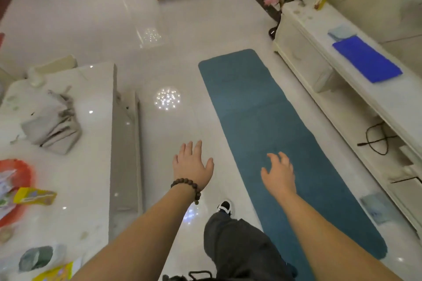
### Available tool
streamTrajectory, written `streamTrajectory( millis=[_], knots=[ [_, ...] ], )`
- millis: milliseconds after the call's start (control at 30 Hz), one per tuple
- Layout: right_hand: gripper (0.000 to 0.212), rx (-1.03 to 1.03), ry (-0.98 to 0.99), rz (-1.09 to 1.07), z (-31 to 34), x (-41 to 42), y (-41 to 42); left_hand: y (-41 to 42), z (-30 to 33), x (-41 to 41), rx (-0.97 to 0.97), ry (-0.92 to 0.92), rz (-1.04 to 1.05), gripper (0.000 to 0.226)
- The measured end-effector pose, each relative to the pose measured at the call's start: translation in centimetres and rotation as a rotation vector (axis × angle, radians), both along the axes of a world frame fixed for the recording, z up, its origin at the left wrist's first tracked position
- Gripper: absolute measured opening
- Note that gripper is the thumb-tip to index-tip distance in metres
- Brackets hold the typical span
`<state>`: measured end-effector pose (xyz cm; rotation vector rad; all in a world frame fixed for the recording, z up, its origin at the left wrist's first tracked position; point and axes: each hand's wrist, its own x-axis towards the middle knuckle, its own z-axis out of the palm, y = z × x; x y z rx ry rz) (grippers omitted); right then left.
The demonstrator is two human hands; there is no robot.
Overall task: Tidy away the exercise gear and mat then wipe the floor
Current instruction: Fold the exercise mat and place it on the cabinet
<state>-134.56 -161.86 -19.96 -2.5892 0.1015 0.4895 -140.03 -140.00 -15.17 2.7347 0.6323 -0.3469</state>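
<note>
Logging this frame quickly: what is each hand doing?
Left hand: open, holding nothing.
Right hand: open, fingers loosely curled, holding nothing.

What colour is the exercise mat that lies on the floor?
The exercise mat is plain teal blue, seen in the head view.

Both forearms are bare, with no sleeves seen down to the frame's lower edge. A bracelet (187,187) of dark brown round wooden beads is worn on the wrist of the left hand (193,163). Nothing is worn on the right hand (279,172). Loose dark grey trousers (237,242) are worn, with a black-and-white shoe (225,206).
</note>
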Motion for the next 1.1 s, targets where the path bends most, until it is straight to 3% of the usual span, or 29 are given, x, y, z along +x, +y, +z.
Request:
streamTrajectory(
  millis=[233,567,900,1100],
  knots=[
    [0.049,-0.004,-0.008,-0.135,2.5,10.3,1.8,2.5,1.9,14.7,-0.011,0.011,-0.187,0.066],
    [0.050,-0.020,0.134,-0.493,1.0,15.1,3.3,2.6,0.0,30.8,-0.022,0.043,-0.558,0.065],
    [0.048,0.003,0.242,-0.944,-1.9,20.8,15.0,9.7,-3.6,46.8,0.034,0.100,-1.028,0.066],
    [0.048,0.008,0.262,-1.066,-2.8,24.2,21.9,14.7,-4.9,52.0,0.027,0.149,-1.126,0.067]
  ],
)
